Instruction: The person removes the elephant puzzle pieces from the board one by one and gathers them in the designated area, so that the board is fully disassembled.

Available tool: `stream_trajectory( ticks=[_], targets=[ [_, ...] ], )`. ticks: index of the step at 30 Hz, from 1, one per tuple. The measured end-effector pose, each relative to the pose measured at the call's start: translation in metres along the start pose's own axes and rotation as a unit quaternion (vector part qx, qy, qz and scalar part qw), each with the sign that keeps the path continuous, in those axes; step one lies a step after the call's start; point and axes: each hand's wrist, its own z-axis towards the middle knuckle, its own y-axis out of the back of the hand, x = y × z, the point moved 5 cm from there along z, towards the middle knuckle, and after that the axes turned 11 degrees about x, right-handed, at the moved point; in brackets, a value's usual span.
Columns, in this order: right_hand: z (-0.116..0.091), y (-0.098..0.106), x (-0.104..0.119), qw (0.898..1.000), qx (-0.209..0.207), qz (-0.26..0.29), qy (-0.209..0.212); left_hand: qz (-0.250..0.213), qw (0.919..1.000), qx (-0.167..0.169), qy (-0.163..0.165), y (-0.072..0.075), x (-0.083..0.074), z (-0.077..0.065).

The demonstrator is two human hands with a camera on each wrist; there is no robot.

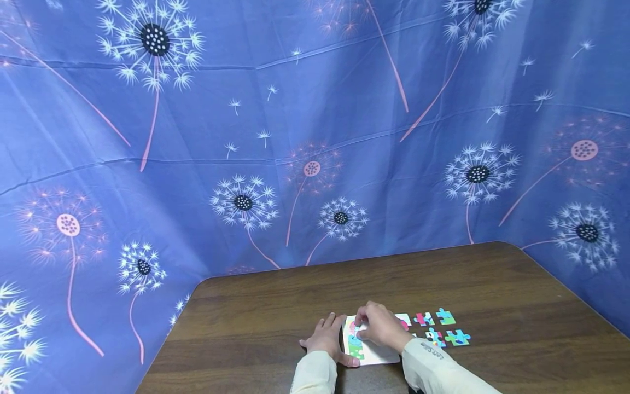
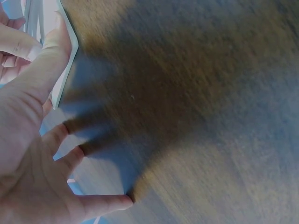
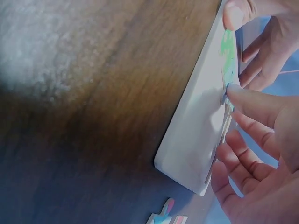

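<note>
A white puzzle board (image 1: 379, 357) lies flat on the table, with green and blue pieces (image 1: 355, 350) fitted along its left side. My left hand (image 1: 322, 338) rests at the board's left edge, fingers spread over the table and its thumb (image 2: 56, 44) on the board's near corner. Over the board, my right hand (image 1: 381, 327) pinches a small jigsaw piece (image 3: 224, 95) between thumb and forefinger, right at the board's surface. Most of that piece is hidden by the fingers. The remaining right fingers curl loosely above the far side of the board.
Several loose jigsaw pieces lie right of the board, among them a blue-green one (image 1: 445, 316), a red one (image 1: 423, 319) and a green-and-blue one (image 1: 458, 337). The brown wooden table (image 1: 256, 317) backs onto a blue dandelion-print cloth (image 1: 275, 126).
</note>
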Motion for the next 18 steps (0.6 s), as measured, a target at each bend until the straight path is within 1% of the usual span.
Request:
stream_trajectory(
  ticks=[5, 10, 14, 18],
  targets=[
    [0.0007, 0.0021, -0.0008, 1.000, -0.006, -0.006, -0.011, 0.001, 1.0000, -0.007, -0.001, 0.0001, -0.0017, -0.0004],
    [0.0017, 0.0054, -0.0032, 1.000, -0.013, -0.026, -0.012, 0.000, 1.0000, 0.004, 0.003, 0.0004, -0.0021, 0.0004],
    [0.0017, 0.0060, -0.0051, 0.999, -0.005, -0.033, -0.018, 0.008, 0.9999, 0.005, 0.005, 0.0003, -0.0014, 0.0006],
    [0.0002, 0.0055, -0.0042, 0.999, -0.007, -0.040, -0.007, 0.015, 0.9999, 0.006, 0.004, 0.0009, -0.0006, -0.0003]
  ],
)
